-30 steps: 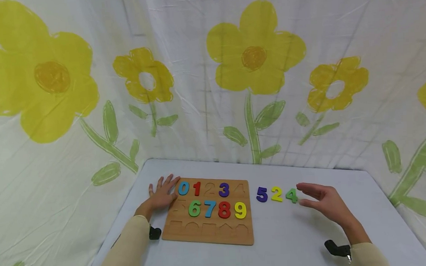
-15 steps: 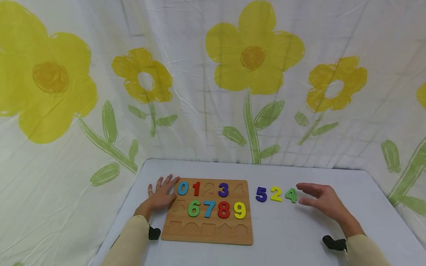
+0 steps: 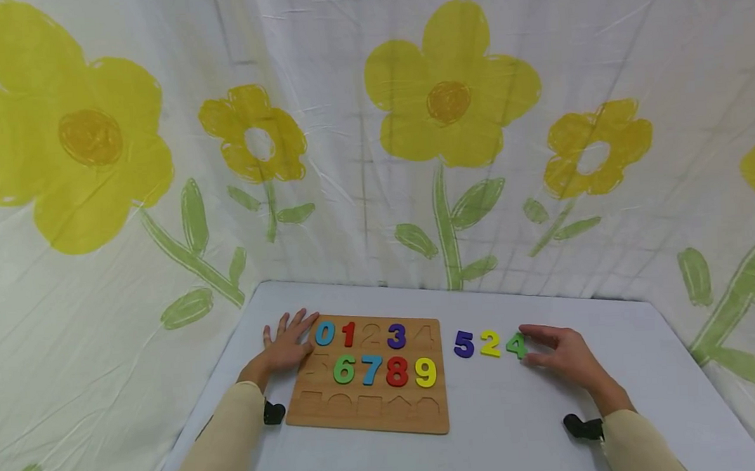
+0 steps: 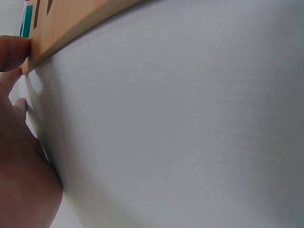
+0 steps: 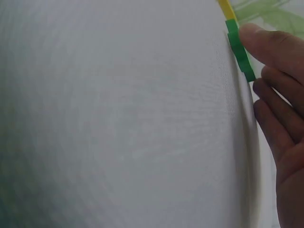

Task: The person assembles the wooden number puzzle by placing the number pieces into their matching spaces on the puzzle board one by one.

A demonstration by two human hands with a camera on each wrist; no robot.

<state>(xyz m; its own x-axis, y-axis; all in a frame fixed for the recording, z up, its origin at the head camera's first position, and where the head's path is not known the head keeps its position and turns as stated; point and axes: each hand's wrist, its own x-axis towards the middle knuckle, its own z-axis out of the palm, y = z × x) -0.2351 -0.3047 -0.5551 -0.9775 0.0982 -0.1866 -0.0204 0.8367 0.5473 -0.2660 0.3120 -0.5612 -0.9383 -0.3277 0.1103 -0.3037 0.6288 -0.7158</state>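
Observation:
A wooden number board lies on the table with several coloured numbers set in it. At its upper left edge rests my left hand, fingers spread and thumb touching the board. To the right of the board, a purple number 5, a yellow number 2 and a green number 4 lie in a row. My right hand pinches the green 4 by its right side, thumb nearer me and fingers beyond. In the right wrist view the thumb lies against the green piece.
Outlined recesses for 2, 4 and 5 show bare wood in the board, as does a bottom row of shape recesses. The white tabletop ends at a flower-patterned curtain. Black wrist mounts sit by both sleeves.
My right hand has moved slightly left, and its thumb and fingers have closed in on the green number 4. The left hand and the board have stayed in place.

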